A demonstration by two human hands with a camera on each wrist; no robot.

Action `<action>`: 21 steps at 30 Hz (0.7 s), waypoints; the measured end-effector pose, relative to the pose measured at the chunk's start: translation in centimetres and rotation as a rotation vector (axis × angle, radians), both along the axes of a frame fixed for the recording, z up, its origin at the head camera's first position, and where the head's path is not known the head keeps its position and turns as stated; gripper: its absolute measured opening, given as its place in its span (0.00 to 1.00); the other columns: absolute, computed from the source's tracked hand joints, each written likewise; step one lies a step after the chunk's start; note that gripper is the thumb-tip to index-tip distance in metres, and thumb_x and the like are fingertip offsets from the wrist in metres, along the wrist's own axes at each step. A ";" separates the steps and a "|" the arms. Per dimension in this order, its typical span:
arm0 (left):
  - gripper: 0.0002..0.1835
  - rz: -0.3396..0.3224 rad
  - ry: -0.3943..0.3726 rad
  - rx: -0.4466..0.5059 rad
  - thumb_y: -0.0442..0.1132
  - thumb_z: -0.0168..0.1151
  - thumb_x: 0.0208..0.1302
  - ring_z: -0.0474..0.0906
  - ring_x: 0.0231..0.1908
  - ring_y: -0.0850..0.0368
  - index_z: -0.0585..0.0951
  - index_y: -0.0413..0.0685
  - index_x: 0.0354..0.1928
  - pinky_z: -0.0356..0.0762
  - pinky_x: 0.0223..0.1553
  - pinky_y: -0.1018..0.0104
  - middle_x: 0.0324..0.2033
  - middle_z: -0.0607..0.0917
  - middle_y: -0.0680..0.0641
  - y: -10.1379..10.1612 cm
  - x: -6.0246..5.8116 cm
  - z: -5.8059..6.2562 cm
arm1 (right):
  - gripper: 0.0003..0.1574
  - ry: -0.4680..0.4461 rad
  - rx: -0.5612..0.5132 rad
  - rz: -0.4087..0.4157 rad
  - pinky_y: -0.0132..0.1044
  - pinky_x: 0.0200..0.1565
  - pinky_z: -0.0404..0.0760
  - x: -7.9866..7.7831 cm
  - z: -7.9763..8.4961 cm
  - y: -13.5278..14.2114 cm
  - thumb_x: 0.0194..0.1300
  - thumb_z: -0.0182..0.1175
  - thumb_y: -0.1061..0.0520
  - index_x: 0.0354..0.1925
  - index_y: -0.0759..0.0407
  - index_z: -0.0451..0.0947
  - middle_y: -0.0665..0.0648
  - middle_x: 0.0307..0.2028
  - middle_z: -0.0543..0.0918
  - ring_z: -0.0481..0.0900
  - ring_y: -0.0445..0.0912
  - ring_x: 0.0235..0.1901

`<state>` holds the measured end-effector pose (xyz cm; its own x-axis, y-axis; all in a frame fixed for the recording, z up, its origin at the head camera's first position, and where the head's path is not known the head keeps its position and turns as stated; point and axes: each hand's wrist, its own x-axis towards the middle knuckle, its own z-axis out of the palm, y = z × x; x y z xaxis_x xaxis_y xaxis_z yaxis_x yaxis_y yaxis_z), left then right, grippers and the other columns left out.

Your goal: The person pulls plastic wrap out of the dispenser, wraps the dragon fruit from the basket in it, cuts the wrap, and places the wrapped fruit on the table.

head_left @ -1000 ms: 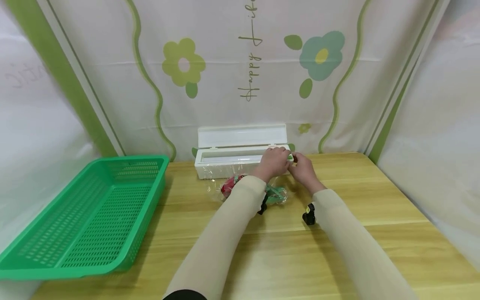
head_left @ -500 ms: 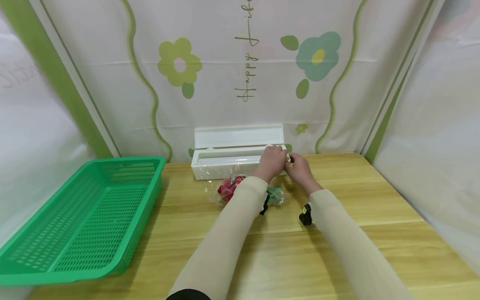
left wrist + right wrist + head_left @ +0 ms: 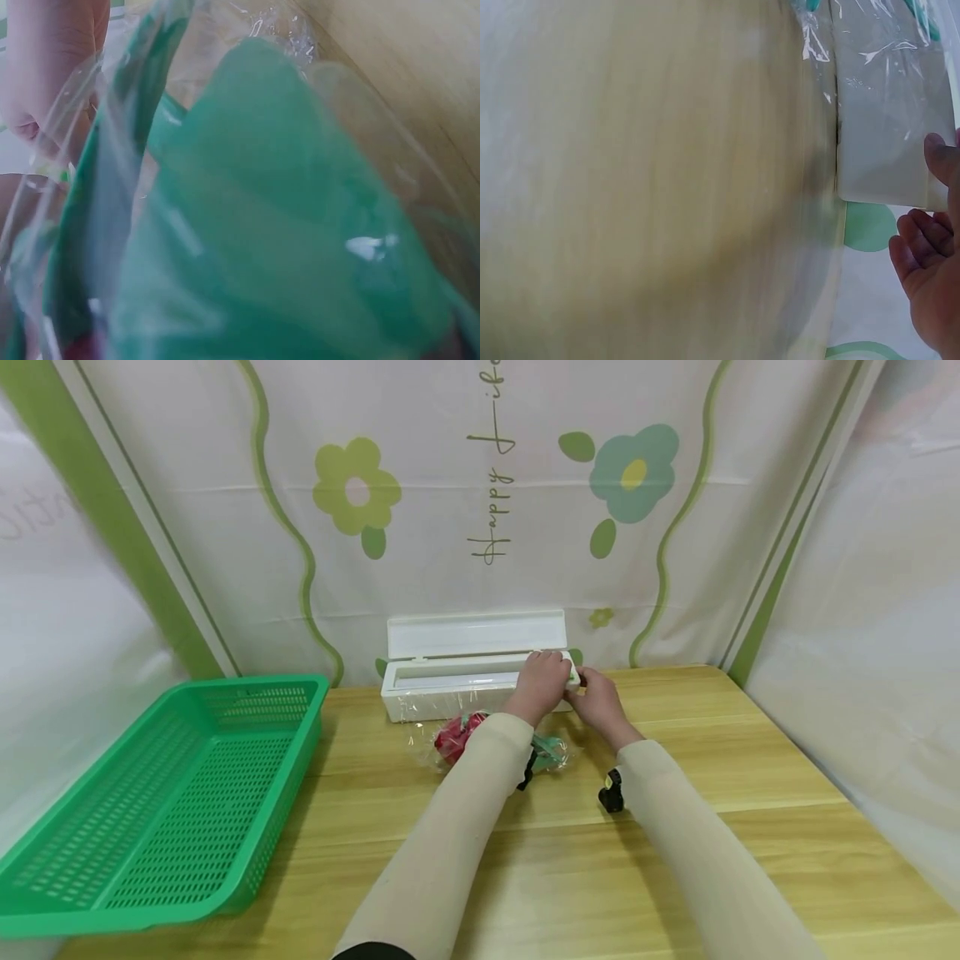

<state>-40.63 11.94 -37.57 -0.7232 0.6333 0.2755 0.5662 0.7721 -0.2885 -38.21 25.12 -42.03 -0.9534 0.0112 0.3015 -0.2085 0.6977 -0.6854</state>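
Note:
A long white cling film dispenser point(image 3: 427, 703) stands at the back of the table with its lid point(image 3: 476, 633) raised. A white roll point(image 3: 457, 681) lies inside. My left hand point(image 3: 540, 683) grips over the dispenser's right end, fingers across its top edge. My right hand point(image 3: 600, 700) pinches the same end at the corner, beside a small white and green piece point(image 3: 573, 677). In the right wrist view the thumb point(image 3: 939, 156) is on the box. Before the dispenser lies a red flower point(image 3: 453, 739) with green leaves point(image 3: 262, 202) in clear plastic, partly hidden by my left sleeve.
A green perforated basket point(image 3: 247, 827) stands on the left of the wooden table point(image 3: 750, 777). A printed curtain point(image 3: 442, 527) hangs close behind the dispenser, and white sheets close off both sides.
The view has shifted slightly, moving everything a little to the left. Both hands stay at the dispenser's right end, with the small white and green piece less exposed between them.

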 end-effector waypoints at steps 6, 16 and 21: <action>0.16 0.035 -0.021 -0.034 0.46 0.60 0.68 0.74 0.52 0.55 0.78 0.49 0.54 0.70 0.54 0.61 0.48 0.80 0.50 0.1 0.2 0.2 | 0.21 0.009 0.106 0.012 0.54 0.55 0.72 0.0 0.2 0.0 0.67 0.62 0.56 0.54 0.68 0.75 0.68 0.52 0.78 0.74 0.62 0.54; 0.18 0.054 -0.036 -0.055 0.48 0.60 0.68 0.74 0.52 0.55 0.77 0.49 0.56 0.69 0.54 0.61 0.50 0.79 0.51 0.1 0.3 0.2 | 0.20 0.025 0.185 0.018 0.56 0.56 0.72 0.0 0.4 0.0 0.67 0.61 0.57 0.53 0.68 0.76 0.69 0.52 0.78 0.75 0.63 0.53; 0.20 0.052 -0.043 -0.068 0.49 0.60 0.68 0.74 0.52 0.56 0.76 0.49 0.57 0.70 0.55 0.61 0.50 0.79 0.51 0.0 0.1 0.2 | 0.19 0.047 0.218 0.016 0.56 0.54 0.72 0.0 0.4 0.1 0.67 0.61 0.57 0.51 0.68 0.76 0.69 0.49 0.79 0.76 0.63 0.51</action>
